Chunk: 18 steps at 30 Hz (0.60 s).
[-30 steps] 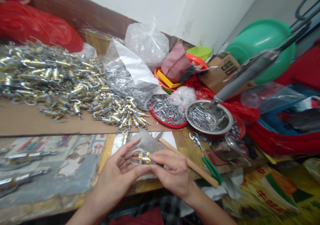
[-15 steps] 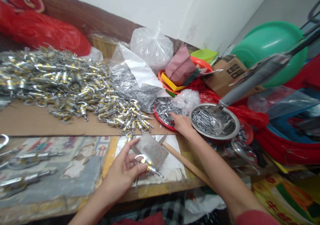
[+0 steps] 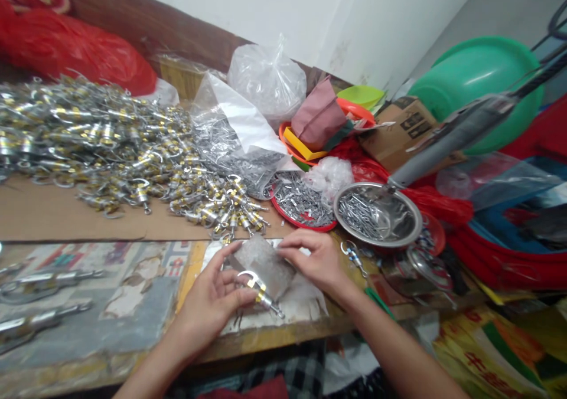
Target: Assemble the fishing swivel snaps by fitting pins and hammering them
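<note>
Left hand (image 3: 213, 296) around hook fitting (image 3: 264, 300), right hand (image 3: 319, 264), hold unclear, grey block (image 3: 268, 260) between, bowl (image 3: 396, 215) beyond

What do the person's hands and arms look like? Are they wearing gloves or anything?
The left hand and right hand are bare, with no gloves, and no rings that I can see. The left forearm and right forearm show no sleeves, watch or bracelet.

We read a workshop here | hook fittings (image 3: 97, 127) heaped toward the bench's (image 3: 283, 339) back-left corner | steel bowl (image 3: 401, 216) of metal pieces (image 3: 361, 213) near its right end
</note>
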{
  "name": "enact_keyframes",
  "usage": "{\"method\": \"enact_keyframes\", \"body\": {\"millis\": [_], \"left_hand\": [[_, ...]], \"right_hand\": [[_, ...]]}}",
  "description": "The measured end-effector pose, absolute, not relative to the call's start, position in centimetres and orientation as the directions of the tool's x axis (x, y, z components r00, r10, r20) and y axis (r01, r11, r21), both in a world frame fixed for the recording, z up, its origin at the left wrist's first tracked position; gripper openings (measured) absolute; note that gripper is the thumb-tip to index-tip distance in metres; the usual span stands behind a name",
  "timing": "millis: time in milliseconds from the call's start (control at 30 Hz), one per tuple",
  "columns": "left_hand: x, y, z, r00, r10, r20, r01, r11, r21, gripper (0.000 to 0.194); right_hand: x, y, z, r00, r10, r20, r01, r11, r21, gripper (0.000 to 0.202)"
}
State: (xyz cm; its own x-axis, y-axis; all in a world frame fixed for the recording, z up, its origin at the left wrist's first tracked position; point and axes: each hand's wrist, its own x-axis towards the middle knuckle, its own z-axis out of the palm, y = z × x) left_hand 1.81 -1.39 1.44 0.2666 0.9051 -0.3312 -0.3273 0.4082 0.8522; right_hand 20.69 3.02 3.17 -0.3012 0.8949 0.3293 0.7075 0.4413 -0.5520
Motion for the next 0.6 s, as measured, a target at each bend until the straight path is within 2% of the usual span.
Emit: {"method": "enact_keyframes", "body": {"millis": [67, 133, 200, 333, 433, 600], "left_hand": [[1.8, -1.3, 1.4, 0.267, 0.909, -0.321, -0.32, 0.398, 0.86, 0.084], [1.8, -1.3, 1.3, 0.266, 0.915, -0.305, -0.317, 0.382, 0.868, 0.083], [1.8, -1.4, 1.2, 0.268, 0.917, -0.296, -0.32, 0.374, 0.87, 0.083], [1.7, -1.5, 1.2, 0.261, 0.914, -0.311, -0.303, 0.383, 0.872, 0.079], [1.6, -1.5, 1.2, 0.242, 0.911, -0.335, -0.265, 0.394, 0.88, 0.074], [1.6, -1.5, 1.5, 0.248, 0.9, -0.359, -0.252, 0.418, 0.873, 0.074]], "right_hand": [[19.1, 0.5, 2.8, -0.388, 0.795, 0.466, 0.561, 0.605, -0.566, 0.017], [18.3, -0.9, 2.5, -0.46, 0.706, 0.538, 0.521, 0.705, -0.48, 0.022], [18.0, -1.6, 2.5, -0.515, 0.668, 0.537, 0.556, 0.737, -0.385, 0.024], [18.1, -2.4, 2.9, -0.571, 0.663, 0.484, 0.621, 0.734, -0.273, 0.024], [17.8, -3.2, 2.7, -0.541, 0.698, 0.469, 0.648, 0.702, -0.297, 0.028], [18.7, -3.9, 1.9, -0.428, 0.777, 0.461, 0.65, 0.619, -0.44, 0.035]]}}
